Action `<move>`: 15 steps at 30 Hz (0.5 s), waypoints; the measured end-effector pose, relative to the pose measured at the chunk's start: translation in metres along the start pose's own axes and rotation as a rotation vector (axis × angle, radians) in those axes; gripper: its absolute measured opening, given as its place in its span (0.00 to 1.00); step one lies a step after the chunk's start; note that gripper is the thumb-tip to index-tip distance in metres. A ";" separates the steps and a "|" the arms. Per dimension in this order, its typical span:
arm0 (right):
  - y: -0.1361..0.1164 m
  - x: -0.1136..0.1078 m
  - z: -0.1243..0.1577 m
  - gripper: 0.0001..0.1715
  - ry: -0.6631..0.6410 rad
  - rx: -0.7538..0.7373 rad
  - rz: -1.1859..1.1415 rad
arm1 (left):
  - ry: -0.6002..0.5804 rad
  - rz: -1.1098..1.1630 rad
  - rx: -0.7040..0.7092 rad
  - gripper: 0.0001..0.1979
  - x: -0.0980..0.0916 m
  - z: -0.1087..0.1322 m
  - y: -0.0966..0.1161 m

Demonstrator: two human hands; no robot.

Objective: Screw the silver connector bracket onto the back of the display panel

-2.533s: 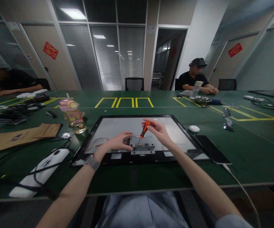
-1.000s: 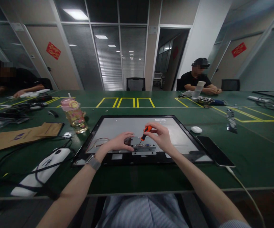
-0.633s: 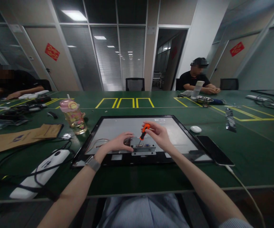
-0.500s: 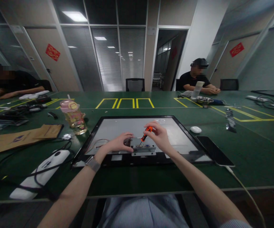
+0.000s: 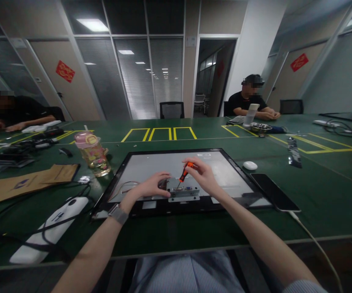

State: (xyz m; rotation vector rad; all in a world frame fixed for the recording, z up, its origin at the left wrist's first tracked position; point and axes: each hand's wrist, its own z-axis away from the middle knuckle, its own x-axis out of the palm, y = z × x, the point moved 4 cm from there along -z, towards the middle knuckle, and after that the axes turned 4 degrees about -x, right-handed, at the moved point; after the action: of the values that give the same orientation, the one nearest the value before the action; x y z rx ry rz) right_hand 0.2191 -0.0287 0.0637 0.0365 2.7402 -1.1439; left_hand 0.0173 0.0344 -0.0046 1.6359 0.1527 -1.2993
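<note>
My right hand (image 5: 203, 173) grips an orange-and-black screwdriver (image 5: 186, 172), which slants down to the left. Its tip meets a silver metal bracket (image 5: 184, 196) with connector ports along it. Thumb and fingers curved, my left hand (image 5: 153, 185) clasps the bracket's left end; a small dark patch shows between them, too unclear to name. Under both hands lies a flat display panel (image 5: 147, 162), grey back upward, with a black frame. Thin wires run over the panel's left part, near my left wrist.
Left of the panel stand a pink-lidded cup (image 5: 93, 154), a brown paper envelope (image 5: 26, 185) and a white power strip (image 5: 52, 228) with black cables. On the right lie a phone (image 5: 275, 192) on a cable and a white case (image 5: 250, 165). Two people sit across the green table (image 5: 151, 234).
The view has shifted slightly. My left fingers sit a little differently at the bracket's end, and the screwdriver stays at nearly the same spot in my right hand.
</note>
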 end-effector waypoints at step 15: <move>-0.009 -0.003 -0.002 0.12 -0.022 -0.057 0.085 | 0.005 0.000 -0.003 0.40 0.001 -0.001 -0.004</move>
State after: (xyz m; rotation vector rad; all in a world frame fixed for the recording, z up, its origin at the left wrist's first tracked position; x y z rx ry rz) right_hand 0.2211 -0.0332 0.0719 0.1314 2.7222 -1.0376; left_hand 0.0160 0.0364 -0.0079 1.6365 0.1579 -1.2949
